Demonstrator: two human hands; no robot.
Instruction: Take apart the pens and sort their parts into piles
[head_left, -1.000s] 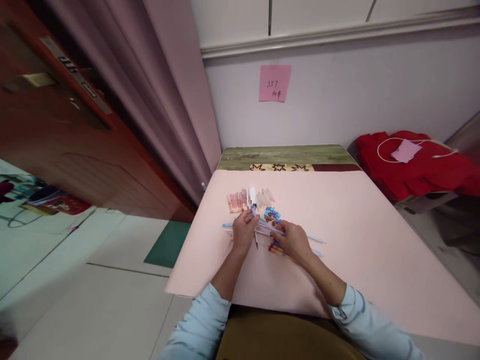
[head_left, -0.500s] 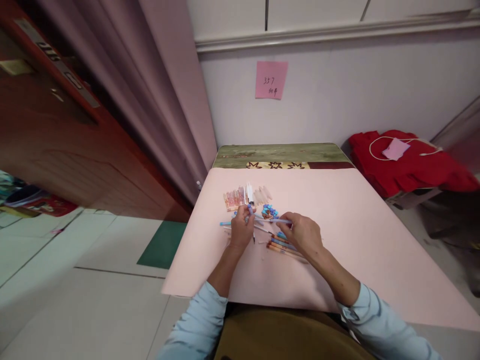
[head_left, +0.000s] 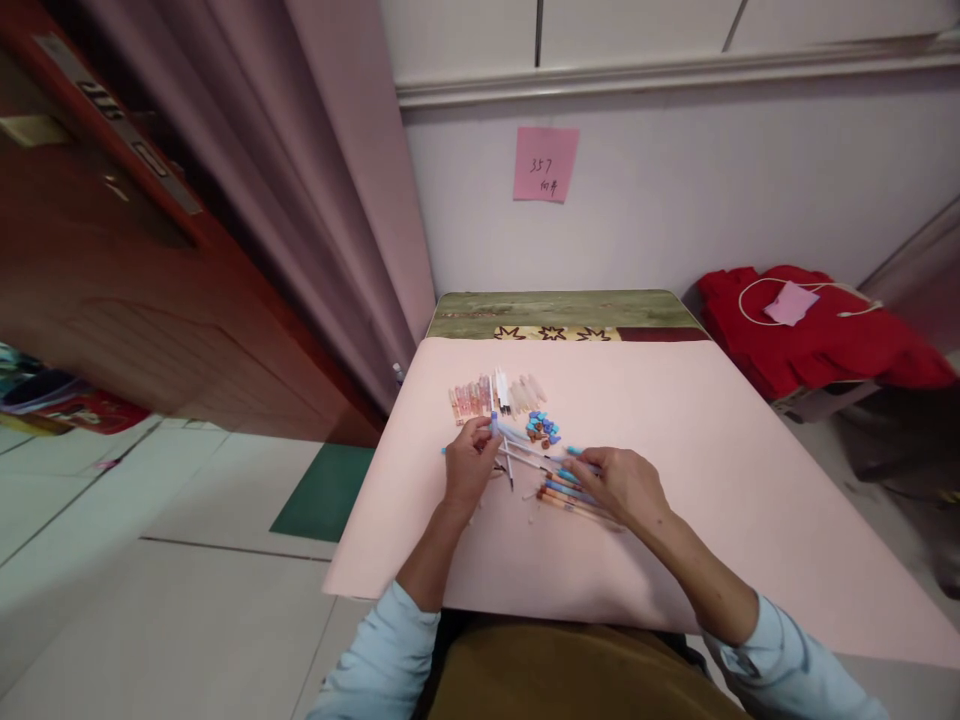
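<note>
Between the thumb and fingers of my left hand (head_left: 472, 460) is a small blue pen part (head_left: 494, 421), held upright. White refills lie crossed just right of that hand, one dark-tipped refill (head_left: 510, 470) among them. My right hand (head_left: 626, 485) is closed in a pinch on a light blue pen barrel (head_left: 574, 451), largely covered by the fingers. Below it lies a row of blue, brown and orange pen barrels (head_left: 574, 500). A small heap of blue and brown pen pieces (head_left: 543, 430) sits between and beyond my hands.
Farther back lie pinkish clear pen parts (head_left: 469, 398), white refills (head_left: 502, 390) and translucent pieces (head_left: 527, 393). Pale pink paper (head_left: 712, 480) covers the table. A red cloth (head_left: 795, 340) with a white cable is at the right, a wooden door (head_left: 150, 300) at the left.
My hands have moved apart. The right one drew right and down with a light blue barrel, over the row; the left keeps a blue part, now upright and slightly nearer me.
</note>
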